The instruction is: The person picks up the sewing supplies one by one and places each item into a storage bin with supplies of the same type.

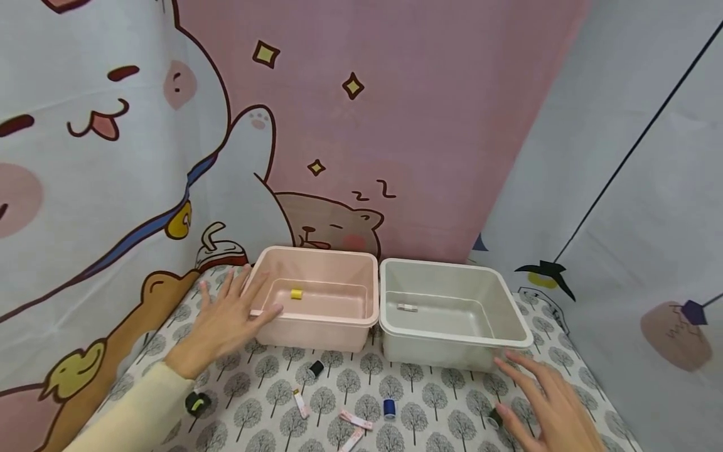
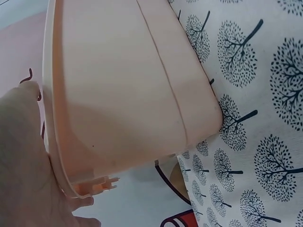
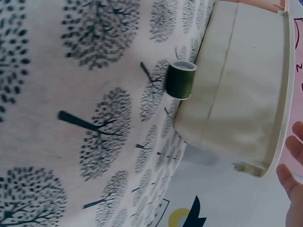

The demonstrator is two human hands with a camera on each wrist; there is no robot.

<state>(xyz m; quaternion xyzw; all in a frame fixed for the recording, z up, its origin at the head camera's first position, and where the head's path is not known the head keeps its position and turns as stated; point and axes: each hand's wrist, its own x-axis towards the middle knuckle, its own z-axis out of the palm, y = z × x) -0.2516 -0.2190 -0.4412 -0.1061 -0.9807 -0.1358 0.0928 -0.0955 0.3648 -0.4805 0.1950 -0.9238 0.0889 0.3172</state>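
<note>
My left hand (image 1: pixel 226 317) is spread with straight fingers at the left front corner of the pink bin (image 1: pixel 313 334). In the left wrist view it lies along the bin's rim; whether it bears weight there I cannot tell. A yellow spool (image 1: pixel 296 294) lies inside that bin. My right hand (image 1: pixel 550 402) is held with loose fingers near the front right corner of the white bin (image 1: pixel 440 355), holding nothing. Beside its thumb is a dark green thread spool (image 3: pixel 181 80), on the cloth before the white bin. A small pale printed strip (image 1: pixel 407 307) lies in the white bin.
On the tree-print cloth (image 1: pixel 248 414) lie a black spool (image 1: pixel 315 369), a blue spool (image 1: pixel 389 408), several pale pink strips (image 1: pixel 356 420) and a round black-and-green item (image 1: pixel 198 403) below the left wrist. A cartoon-print curtain (image 1: pixel 429 125) hangs behind the bins.
</note>
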